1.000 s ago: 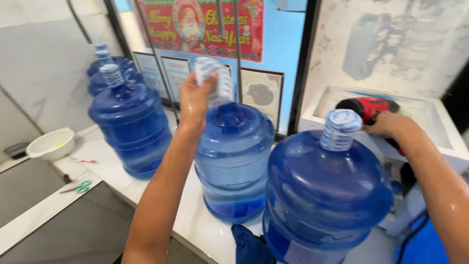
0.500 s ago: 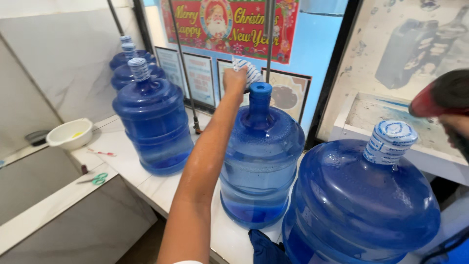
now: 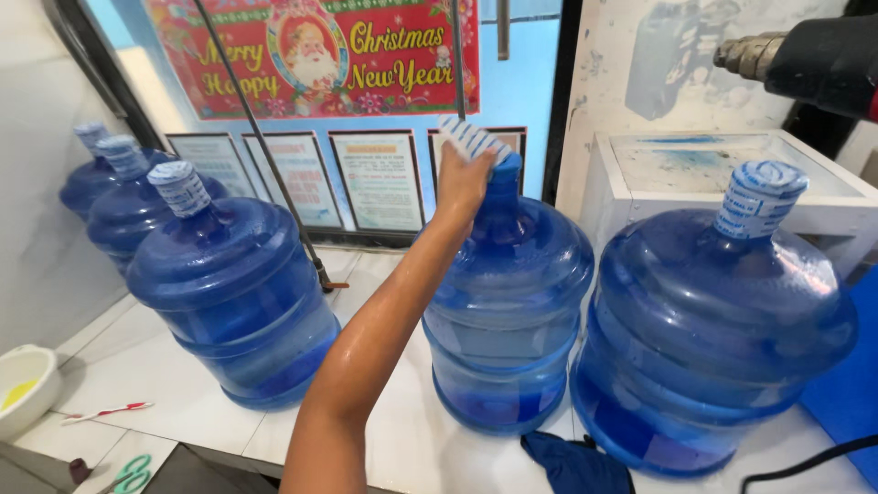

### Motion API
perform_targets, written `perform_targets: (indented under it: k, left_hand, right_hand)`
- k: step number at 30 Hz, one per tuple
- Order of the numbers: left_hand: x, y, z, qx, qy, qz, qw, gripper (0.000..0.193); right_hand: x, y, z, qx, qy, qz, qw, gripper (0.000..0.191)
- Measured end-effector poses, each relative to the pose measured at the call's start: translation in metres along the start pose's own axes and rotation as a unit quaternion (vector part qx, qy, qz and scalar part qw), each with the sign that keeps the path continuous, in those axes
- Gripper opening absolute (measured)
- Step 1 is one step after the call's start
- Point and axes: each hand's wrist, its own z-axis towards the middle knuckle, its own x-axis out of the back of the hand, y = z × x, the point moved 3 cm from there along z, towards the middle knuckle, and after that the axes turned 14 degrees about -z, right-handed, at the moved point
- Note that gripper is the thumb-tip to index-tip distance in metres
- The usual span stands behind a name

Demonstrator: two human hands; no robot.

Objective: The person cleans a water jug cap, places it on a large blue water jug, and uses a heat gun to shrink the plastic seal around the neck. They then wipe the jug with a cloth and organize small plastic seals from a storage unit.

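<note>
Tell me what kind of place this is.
Probably a water refilling shop: several large blue translucent plastic water jugs stand on a white tiled counter, and the left hand fits a striped plastic seal over one neck.

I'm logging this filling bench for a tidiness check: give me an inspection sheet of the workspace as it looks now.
Surface: white tiled counter, wet-looking.
Job's things: middle blue water jug; striped white-and-blue seal sleeve at its neck; black heat gun at top right.
Clutter: dark blue cloth, white bowl, green-handled scissors.
Hands: left hand grips the sleeve on the neck; right hand not seen.
Cables: black cord at bottom right.
Surroundings: four more sealed jugs, glass panel with a red poster.
</note>
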Motion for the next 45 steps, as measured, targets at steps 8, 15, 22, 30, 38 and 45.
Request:
perform_targets:
  k: [8, 15, 22, 30, 38, 45]
  left_hand:
    - [-0.031, 0.019, -0.023, -0.079, 0.019, 0.217, 0.973, 0.067]
    - [-0.046, 0.049, -0.028, -0.001, -0.007, 0.318, 0.948, 0.105]
    - [-0.042, 0.038, -0.057, -0.261, 0.080, 0.300, 0.914, 0.113]
    - [0.015, -0.019, -0.020, 0.105, -0.217, 0.004, 0.971, 0.101]
    - [-0.020, -0.011, -0.042, -0.007, 0.032, 0.143, 0.989, 0.094]
    - [0.003, -0.016, -0.031, 0.028, -0.141, 0.032, 0.989, 0.079]
  right_hand:
    - [-0.024, -0.024, -0.074, 0.034, -0.011, 0.121, 0.992, 0.075]
    - [-0.051, -0.022, -0.083, 0.053, -0.139, 0.215, 0.965, 0.078]
    - [-0.124, -0.090, -0.129, 0.120, 0.051, 0.218, 0.967, 0.066]
    - [-0.148, -0.138, -0.154, 0.087, 0.070, 0.249, 0.962, 0.057]
    - [-0.150, -0.161, -0.133, 0.106, 0.078, 0.128, 0.983, 0.040]
    - [-0.159, -0.177, -0.111, -0.055, 0.013, 0.013, 0.998, 0.044]
